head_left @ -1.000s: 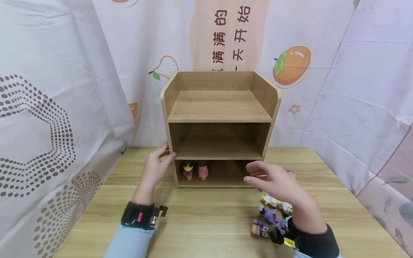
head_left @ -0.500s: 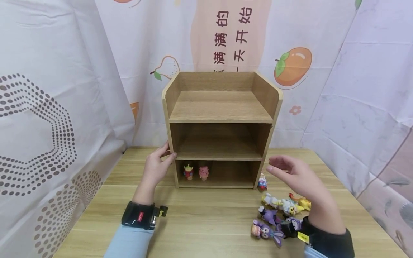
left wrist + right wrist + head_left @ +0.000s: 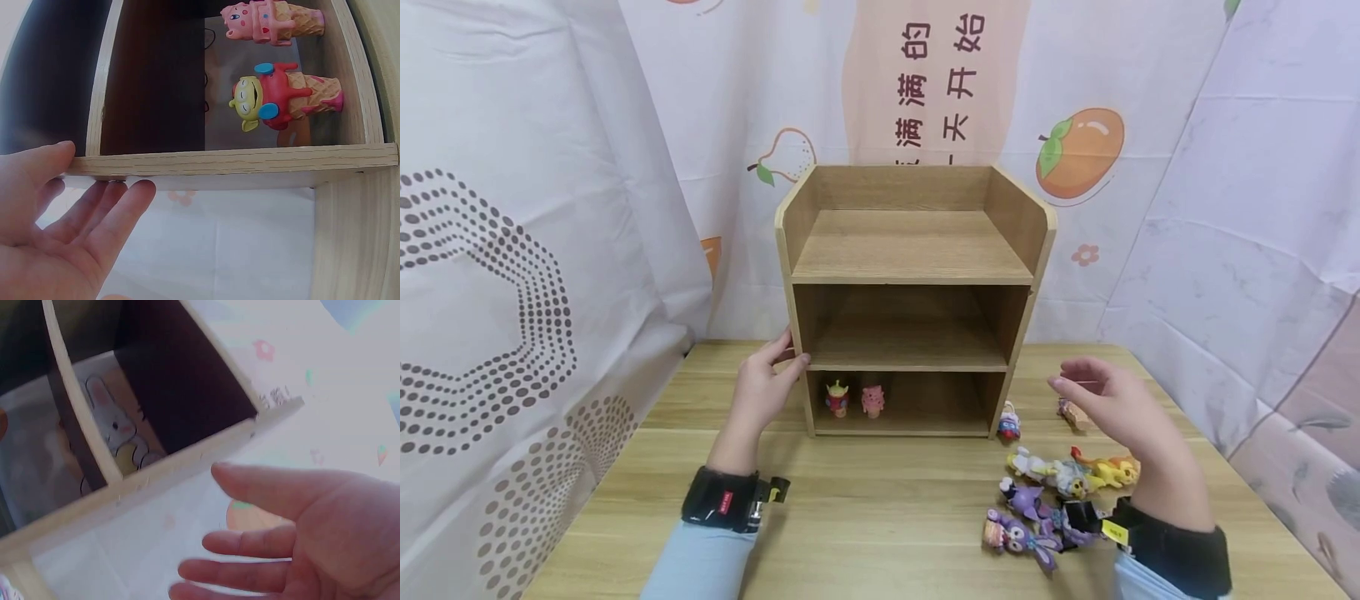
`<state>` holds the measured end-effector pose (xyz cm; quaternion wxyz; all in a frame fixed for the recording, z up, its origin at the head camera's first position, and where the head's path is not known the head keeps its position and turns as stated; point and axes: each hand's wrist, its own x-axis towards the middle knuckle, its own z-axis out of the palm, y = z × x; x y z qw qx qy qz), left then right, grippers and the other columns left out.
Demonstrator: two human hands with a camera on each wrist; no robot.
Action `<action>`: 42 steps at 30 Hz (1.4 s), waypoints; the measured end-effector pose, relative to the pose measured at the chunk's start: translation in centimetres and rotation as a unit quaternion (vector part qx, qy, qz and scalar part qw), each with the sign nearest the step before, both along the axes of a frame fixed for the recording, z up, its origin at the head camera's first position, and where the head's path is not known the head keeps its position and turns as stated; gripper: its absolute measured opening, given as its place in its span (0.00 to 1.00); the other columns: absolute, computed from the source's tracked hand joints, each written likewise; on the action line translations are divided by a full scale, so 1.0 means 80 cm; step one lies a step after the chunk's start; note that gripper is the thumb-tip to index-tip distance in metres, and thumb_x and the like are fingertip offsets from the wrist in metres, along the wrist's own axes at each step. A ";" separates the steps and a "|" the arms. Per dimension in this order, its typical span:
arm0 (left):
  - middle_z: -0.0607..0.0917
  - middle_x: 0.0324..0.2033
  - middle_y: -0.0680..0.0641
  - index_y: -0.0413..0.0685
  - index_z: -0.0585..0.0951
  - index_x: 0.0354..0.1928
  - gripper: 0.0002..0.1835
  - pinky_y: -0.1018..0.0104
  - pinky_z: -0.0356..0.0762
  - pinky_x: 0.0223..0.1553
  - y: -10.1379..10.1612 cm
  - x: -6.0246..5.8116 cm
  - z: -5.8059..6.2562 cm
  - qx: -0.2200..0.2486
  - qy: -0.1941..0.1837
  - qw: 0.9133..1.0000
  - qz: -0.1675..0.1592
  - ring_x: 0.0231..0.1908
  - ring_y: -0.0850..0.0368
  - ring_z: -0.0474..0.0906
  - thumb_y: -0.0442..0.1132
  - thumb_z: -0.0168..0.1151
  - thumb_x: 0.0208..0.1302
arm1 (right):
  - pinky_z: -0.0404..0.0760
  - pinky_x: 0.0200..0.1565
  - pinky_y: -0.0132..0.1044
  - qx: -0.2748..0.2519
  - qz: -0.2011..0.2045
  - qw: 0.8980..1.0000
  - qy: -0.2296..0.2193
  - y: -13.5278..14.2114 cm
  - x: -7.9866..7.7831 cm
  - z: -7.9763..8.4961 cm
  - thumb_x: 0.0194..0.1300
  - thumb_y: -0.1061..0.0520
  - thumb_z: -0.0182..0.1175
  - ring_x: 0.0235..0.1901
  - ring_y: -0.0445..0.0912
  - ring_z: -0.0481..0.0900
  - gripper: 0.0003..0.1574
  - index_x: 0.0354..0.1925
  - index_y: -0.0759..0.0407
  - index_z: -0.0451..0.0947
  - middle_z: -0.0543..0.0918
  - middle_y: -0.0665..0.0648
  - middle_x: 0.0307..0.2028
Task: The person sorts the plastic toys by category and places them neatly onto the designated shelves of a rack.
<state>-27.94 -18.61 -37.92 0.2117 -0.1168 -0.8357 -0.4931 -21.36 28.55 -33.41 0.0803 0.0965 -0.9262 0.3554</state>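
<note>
A small wooden shelf [image 3: 912, 362] stands on the table. My left hand [image 3: 763, 390] holds its left side panel, thumb at the front edge and fingers against the outer face, as the left wrist view shows. In the bottom compartment two figures stand upright on cone-shaped bases: a green-headed alien in red [image 3: 281, 97] and a pink one [image 3: 262, 22]. My right hand [image 3: 1123, 408] hovers right of the shelf, fingers loosely bent with nothing between them. Just below its fingertips lies a small brownish figure [image 3: 1072, 414], partly hidden by the hand.
Beside the shelf's lower right corner is a red, white and blue figure [image 3: 1009, 423]. Nearer lie a purple rabbit-eared figure [image 3: 1018, 536], an orange-yellow figure [image 3: 1116, 472] and several others. A printed cloth [image 3: 1165, 150] hangs behind the table [image 3: 865, 517].
My right hand has moved from the bottom compartment's right front out to the right, uncovering the figures on the table. The left hand stays on the side panel.
</note>
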 end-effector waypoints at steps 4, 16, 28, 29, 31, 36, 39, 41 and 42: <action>0.77 0.66 0.40 0.43 0.72 0.72 0.31 0.53 0.86 0.46 -0.001 0.000 0.001 0.005 -0.001 1.000 0.000 0.57 0.44 0.81 0.40 0.67 0.70 | 0.80 0.52 0.65 0.020 -0.021 0.999 -0.021 0.009 -0.010 -0.007 0.76 0.40 0.56 0.56 0.71 0.77 0.42 0.64 0.77 0.69 0.76 0.78 0.59; 0.76 0.67 0.40 0.43 0.71 0.72 0.31 0.56 0.86 0.45 -0.002 0.000 0.002 0.009 -0.007 1.000 -0.003 0.57 0.44 0.81 0.40 0.67 0.70 | 0.78 0.50 0.67 0.061 -0.048 0.994 -0.072 0.035 -0.040 -0.031 0.75 0.35 0.55 0.55 0.74 0.74 0.49 0.66 0.80 0.65 0.73 0.82 0.58; 0.75 0.67 0.39 0.41 0.71 0.72 0.31 0.55 0.86 0.46 -0.001 -0.001 0.002 0.012 -0.013 1.000 -0.008 0.58 0.45 0.81 0.40 0.67 0.70 | 0.79 0.49 0.67 0.106 -0.054 0.987 -0.106 0.062 -0.067 -0.036 0.75 0.36 0.55 0.55 0.76 0.74 0.48 0.63 0.82 0.66 0.75 0.83 0.56; 0.75 0.67 0.39 0.41 0.71 0.72 0.31 0.54 0.86 0.46 -0.001 0.000 0.002 0.011 -0.012 1.000 -0.008 0.57 0.44 0.81 0.40 0.67 0.70 | 0.79 0.49 0.66 0.111 -0.054 0.986 -0.108 0.064 -0.069 -0.037 0.75 0.36 0.55 0.55 0.76 0.74 0.48 0.62 0.82 0.67 0.75 0.83 0.56; 0.76 0.67 0.39 0.41 0.71 0.72 0.31 0.54 0.85 0.47 -0.001 0.000 0.002 0.010 -0.012 1.000 -0.008 0.57 0.44 0.81 0.40 0.67 0.71 | 0.80 0.48 0.65 0.116 -0.049 0.986 -0.112 0.067 -0.073 -0.038 0.75 0.37 0.55 0.53 0.74 0.76 0.47 0.62 0.83 0.67 0.75 0.83 0.56; 0.75 0.67 0.38 0.41 0.71 0.72 0.31 0.54 0.85 0.47 0.000 0.000 0.001 0.010 -0.016 1.000 -0.008 0.58 0.44 0.81 0.41 0.67 0.70 | 0.82 0.46 0.62 0.101 -0.041 0.983 -0.148 0.076 -0.083 -0.042 0.76 0.41 0.55 0.46 0.70 0.82 0.45 0.62 0.85 0.65 0.72 0.84 0.57; 0.75 0.67 0.37 0.41 0.70 0.72 0.31 0.55 0.85 0.47 0.001 0.000 0.001 0.013 -0.017 1.000 -0.010 0.57 0.43 0.81 0.40 0.67 0.71 | 0.83 0.47 0.61 0.084 -0.040 0.982 -0.166 0.080 -0.089 -0.046 0.76 0.44 0.56 0.47 0.72 0.82 0.43 0.61 0.86 0.64 0.70 0.85 0.59; 0.76 0.66 0.38 0.41 0.70 0.72 0.31 0.54 0.85 0.47 0.001 0.001 0.002 0.012 -0.017 1.000 -0.009 0.58 0.44 0.81 0.41 0.67 0.71 | 0.83 0.47 0.60 0.071 -0.039 0.982 -0.173 0.082 -0.094 -0.049 0.77 0.46 0.56 0.49 0.73 0.80 0.41 0.62 0.86 0.64 0.69 0.86 0.59; 0.76 0.66 0.38 0.41 0.70 0.72 0.31 0.54 0.85 0.47 0.000 0.001 0.002 0.012 -0.017 1.000 -0.008 0.57 0.44 0.81 0.41 0.67 0.71 | 0.84 0.47 0.59 0.065 -0.040 0.981 -0.177 0.084 -0.096 -0.051 0.77 0.47 0.56 0.49 0.73 0.80 0.40 0.62 0.86 0.63 0.69 0.86 0.59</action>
